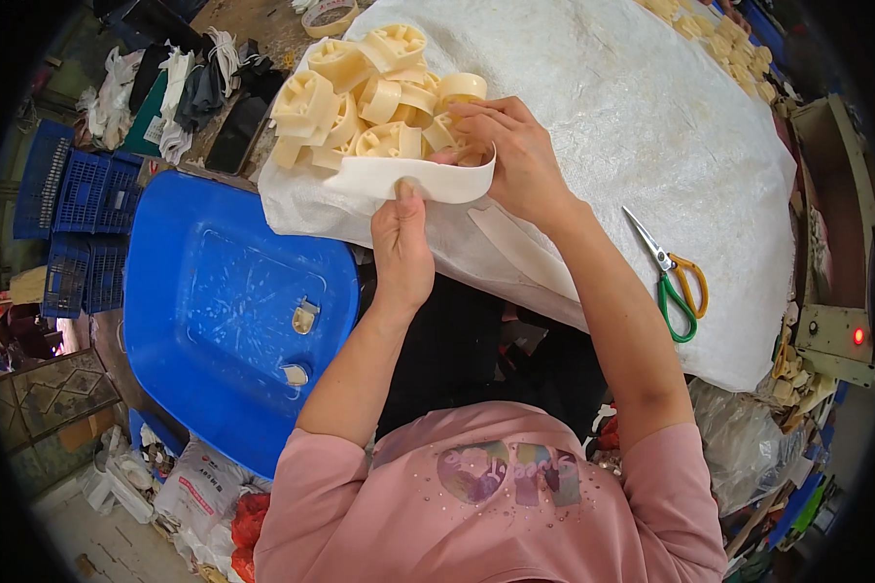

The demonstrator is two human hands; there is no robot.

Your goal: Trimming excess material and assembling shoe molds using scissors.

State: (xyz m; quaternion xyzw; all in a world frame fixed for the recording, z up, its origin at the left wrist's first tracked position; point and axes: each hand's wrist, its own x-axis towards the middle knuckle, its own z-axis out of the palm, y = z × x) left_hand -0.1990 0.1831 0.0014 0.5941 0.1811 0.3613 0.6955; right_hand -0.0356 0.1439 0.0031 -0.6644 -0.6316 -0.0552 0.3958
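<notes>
A wide white strip [360, 185] curves in front of a pile of cream plastic parts [389, 97] at the near edge of the covered table. My left hand [403, 248] pinches the strip from the front, thumb up on its face, with the other fingers hidden behind it. At the strip's right bend, my right hand [520, 160] has its fingers curled over it and close against the cream parts. Its fingertips are partly hidden, so whether it also touches a part is unclear. A further length of strip hangs below my right wrist over the table edge.
Scissors [666, 267] with green and orange handles lie on the white table cover [642, 146]. A blue tub [194, 398] with two small pieces stands at left, near blue crates [97, 194]. A tape roll [329, 17] and more cream parts [729, 49] sit farther back.
</notes>
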